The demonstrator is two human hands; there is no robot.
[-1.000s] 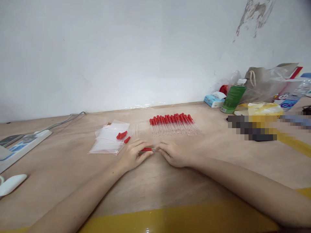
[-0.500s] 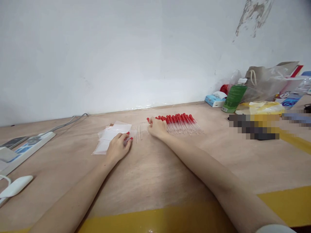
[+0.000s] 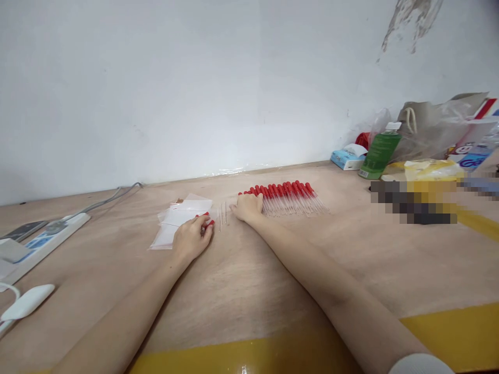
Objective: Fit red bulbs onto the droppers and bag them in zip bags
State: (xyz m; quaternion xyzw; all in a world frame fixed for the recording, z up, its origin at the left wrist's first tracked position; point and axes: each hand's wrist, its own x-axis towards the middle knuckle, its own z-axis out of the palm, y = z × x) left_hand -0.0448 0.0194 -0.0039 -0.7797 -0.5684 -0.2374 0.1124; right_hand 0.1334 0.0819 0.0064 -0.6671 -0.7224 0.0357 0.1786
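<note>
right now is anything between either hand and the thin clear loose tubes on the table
For the left hand, short red caps lie at its fingertips, on the side toward the thin clear loose tubes. For the right hand, nothing visible stands between it and them.

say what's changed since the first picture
The left hand moved left to the loose red caps; the right hand moved forward and left to the red-topped row. The red piece they held is no longer between them; whether it's released is hidden. The green bottle stayed.
</note>
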